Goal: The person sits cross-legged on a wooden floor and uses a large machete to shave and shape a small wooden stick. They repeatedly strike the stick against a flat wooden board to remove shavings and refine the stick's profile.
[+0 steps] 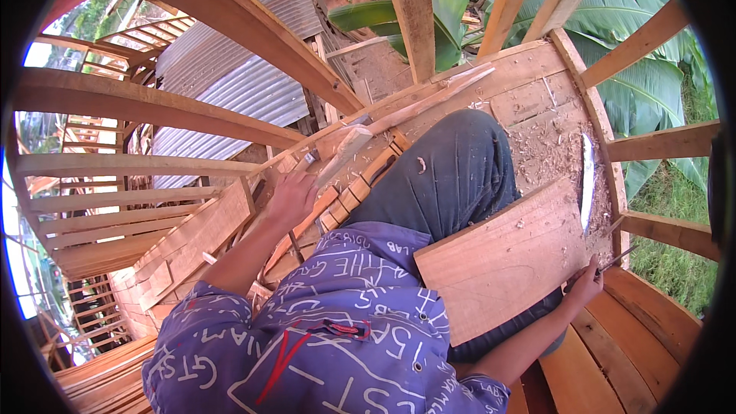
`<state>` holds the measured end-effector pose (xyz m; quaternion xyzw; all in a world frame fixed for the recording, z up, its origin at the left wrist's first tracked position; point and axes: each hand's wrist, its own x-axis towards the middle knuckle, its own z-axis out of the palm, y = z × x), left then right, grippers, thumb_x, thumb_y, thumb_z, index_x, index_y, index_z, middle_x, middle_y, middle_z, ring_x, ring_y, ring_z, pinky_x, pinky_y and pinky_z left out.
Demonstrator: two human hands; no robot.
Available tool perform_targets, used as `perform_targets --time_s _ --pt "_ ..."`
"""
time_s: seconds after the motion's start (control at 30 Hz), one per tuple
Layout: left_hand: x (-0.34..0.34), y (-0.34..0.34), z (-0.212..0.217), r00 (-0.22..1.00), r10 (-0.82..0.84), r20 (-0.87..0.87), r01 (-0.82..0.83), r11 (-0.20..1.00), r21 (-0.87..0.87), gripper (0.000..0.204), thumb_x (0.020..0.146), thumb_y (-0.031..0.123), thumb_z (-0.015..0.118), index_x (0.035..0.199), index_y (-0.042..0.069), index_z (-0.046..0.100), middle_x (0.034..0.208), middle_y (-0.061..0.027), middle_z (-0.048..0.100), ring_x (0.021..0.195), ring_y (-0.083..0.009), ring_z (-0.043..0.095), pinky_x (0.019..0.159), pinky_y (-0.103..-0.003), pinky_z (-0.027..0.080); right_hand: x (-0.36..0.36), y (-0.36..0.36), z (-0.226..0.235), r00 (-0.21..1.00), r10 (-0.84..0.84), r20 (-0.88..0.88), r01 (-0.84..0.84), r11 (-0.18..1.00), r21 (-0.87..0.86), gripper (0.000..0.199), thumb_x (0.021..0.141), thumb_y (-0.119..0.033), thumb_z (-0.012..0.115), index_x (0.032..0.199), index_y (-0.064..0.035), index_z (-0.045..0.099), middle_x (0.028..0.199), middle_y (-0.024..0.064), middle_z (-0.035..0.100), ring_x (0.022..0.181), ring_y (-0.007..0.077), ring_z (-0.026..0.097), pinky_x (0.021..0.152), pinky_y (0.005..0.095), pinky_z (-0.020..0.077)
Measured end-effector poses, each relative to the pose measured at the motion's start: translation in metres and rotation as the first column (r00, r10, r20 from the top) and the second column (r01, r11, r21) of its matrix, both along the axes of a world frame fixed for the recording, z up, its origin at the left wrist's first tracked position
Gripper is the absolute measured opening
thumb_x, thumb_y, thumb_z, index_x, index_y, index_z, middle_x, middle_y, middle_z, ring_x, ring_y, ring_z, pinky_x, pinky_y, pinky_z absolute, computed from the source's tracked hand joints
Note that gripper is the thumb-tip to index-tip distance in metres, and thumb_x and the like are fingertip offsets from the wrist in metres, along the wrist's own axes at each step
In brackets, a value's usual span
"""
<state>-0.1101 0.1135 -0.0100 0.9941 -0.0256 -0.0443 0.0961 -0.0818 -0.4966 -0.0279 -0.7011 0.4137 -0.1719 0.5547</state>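
My left hand [291, 198] is closed at the lower end of a pale wooden handle [343, 155], whose wider end points up and to the right. A small grey metal piece [308, 159] shows beside the fingers; I cannot tell whether it belongs to the handle. Across my lap lies a smooth, flat wooden board [506, 261], tilted. Just past its right corner, my right hand [586, 284] is closed on a thin dark rod [617, 257]. Its exact kind is too small to make out. A long, shiny curved blade [587, 184] lies beyond the board's far right corner.
I sit inside a curved wooden frame with upright ribs [410, 15] around me. Wood shavings litter the planking [537, 138]. Long timber strips [368, 184] lie left of my knee. Planks [606, 360] lie at lower right. Outside are corrugated metal sheets [230, 84] and large leaves [636, 84].
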Motion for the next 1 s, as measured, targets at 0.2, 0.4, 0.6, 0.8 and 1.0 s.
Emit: perform_targets --time_s 0.2,0.4,0.6,0.8,1.0 --pt "0.05 -0.052 0.07 0.99 -0.135 0.038 0.136 0.99 -0.023 0.018 0.085 0.013 0.055 0.099 0.002 0.057 0.094 -0.0129 0.056 0.093 -0.0317 0.053 0.083 -0.042 0.038 0.0 -0.001 -0.002 0.996 -0.016 0.082 0.016 1.0 0.011 0.034 0.091 -0.022 0.064 0.065 -0.0084 0.046 0.051 -0.0046 0.04 0.043 0.0043 0.035 0.041 0.0227 0.0245" --pt "0.097 -0.125 0.136 0.893 -0.382 0.236 0.414 0.905 -0.1 0.018 0.082 0.008 0.061 0.099 0.001 0.057 0.091 -0.0134 0.055 0.086 -0.0326 0.054 0.076 -0.041 0.042 -0.001 0.007 0.007 0.998 0.013 0.059 -0.004 0.99 -0.142 0.033 0.09 -0.021 0.064 0.064 -0.0041 0.052 0.056 -0.0039 0.046 0.051 0.0042 0.04 0.046 0.0237 0.0292" --pt "0.132 -0.196 0.169 0.749 -0.568 0.341 0.64 0.753 -0.153 0.024 0.078 0.003 0.067 0.102 0.006 0.065 0.091 -0.0097 0.058 0.079 -0.0263 0.06 0.065 -0.036 0.05 -0.003 0.018 0.027 0.974 0.056 0.22 -0.031 0.993 -0.116 0.035 0.091 -0.021 0.063 0.062 -0.0062 0.049 0.052 -0.0041 0.043 0.046 0.0034 0.036 0.044 0.0232 0.0242" --pt "0.145 -0.256 0.165 0.569 -0.68 0.462 0.794 0.6 -0.095 0.027 0.076 0.004 0.069 0.102 0.009 0.066 0.09 -0.0081 0.058 0.081 -0.0256 0.06 0.067 -0.036 0.05 -0.016 0.043 0.063 0.799 0.1 0.594 -0.377 0.851 0.364 0.043 0.09 -0.034 0.062 0.062 -0.0102 0.041 0.055 0.0036 0.048 0.045 0.0082 0.043 0.037 0.0235 0.0251" --pt "0.152 -0.296 0.162 0.459 -0.771 0.44 0.874 0.482 -0.067 0.028 0.072 0.002 0.066 0.098 0.012 0.067 0.089 -0.005 0.058 0.087 -0.0226 0.06 0.079 -0.04 0.049 -0.019 0.056 0.073 0.679 0.245 0.692 -0.61 0.712 0.347 0.045 0.078 -0.038 0.075 0.064 -0.0073 0.044 0.073 0.0129 0.059 0.051 0.0117 0.051 0.043 0.0206 0.0358"
